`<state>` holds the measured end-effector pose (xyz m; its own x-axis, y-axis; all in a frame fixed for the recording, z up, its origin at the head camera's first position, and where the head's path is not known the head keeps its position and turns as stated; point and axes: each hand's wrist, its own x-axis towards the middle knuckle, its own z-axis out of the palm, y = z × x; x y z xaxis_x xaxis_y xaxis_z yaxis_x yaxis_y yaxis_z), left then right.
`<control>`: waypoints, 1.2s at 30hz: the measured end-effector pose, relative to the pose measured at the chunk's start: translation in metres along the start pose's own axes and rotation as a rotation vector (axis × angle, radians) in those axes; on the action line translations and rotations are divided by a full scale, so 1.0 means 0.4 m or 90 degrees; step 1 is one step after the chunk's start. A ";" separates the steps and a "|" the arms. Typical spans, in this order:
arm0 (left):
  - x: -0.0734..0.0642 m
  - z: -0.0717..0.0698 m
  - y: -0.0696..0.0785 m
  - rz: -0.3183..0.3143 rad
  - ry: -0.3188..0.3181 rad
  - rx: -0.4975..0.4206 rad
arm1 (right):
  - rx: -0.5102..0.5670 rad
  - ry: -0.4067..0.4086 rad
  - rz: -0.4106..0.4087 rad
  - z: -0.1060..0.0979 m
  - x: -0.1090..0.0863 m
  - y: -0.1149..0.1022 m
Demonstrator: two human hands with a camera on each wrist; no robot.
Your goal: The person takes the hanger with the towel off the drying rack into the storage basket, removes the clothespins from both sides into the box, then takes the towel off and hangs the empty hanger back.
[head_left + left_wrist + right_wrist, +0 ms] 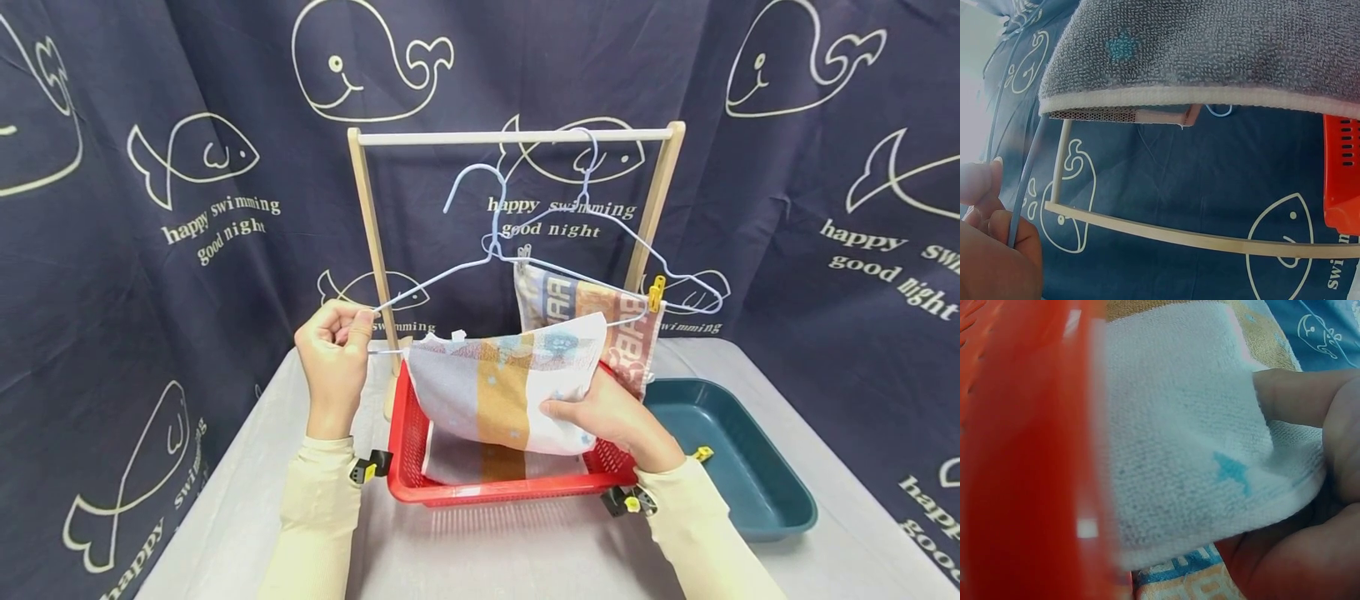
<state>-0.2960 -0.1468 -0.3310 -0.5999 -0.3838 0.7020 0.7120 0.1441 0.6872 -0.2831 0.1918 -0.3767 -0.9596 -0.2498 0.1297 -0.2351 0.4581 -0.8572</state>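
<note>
My left hand (333,358) grips the left end of a light blue wire hanger (450,271), whose hook points up, unhung. Over its lower bar lies a small towel (502,400) with grey, mustard and white stripes and blue stars. My right hand (622,421) pinches the towel's white right side, thumb in front; the other fingers are mostly hidden behind the cloth. The right wrist view shows the towel edge (1179,437) between thumb and fingers. In the left wrist view, my fingers (1025,244) curl round the hanger wire beside the grey terry cloth (1179,50).
Behind stands a wooden rack with a white rail (465,137). A second hanger (630,225) hangs there, bearing a patterned towel (555,292) with a yellow clip (656,293). Below my hands is a red basket (495,492) with cloth inside; right of it, a teal tray (780,492) holding a yellow clip (702,454).
</note>
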 end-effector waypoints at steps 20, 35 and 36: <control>-0.003 0.000 -0.008 0.005 0.001 0.008 | 0.015 -0.016 0.019 0.001 0.000 0.015; 0.000 0.002 0.003 0.004 -0.007 -0.004 | -0.165 -0.070 0.047 -0.002 0.014 0.020; -0.001 0.002 0.003 0.005 -0.007 -0.004 | -0.191 -0.074 0.034 -0.002 0.015 0.023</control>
<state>-0.2952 -0.1458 -0.3302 -0.5985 -0.3733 0.7088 0.7184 0.1416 0.6811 -0.2910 0.1951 -0.3834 -0.9517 -0.3066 0.0156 -0.2366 0.7002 -0.6736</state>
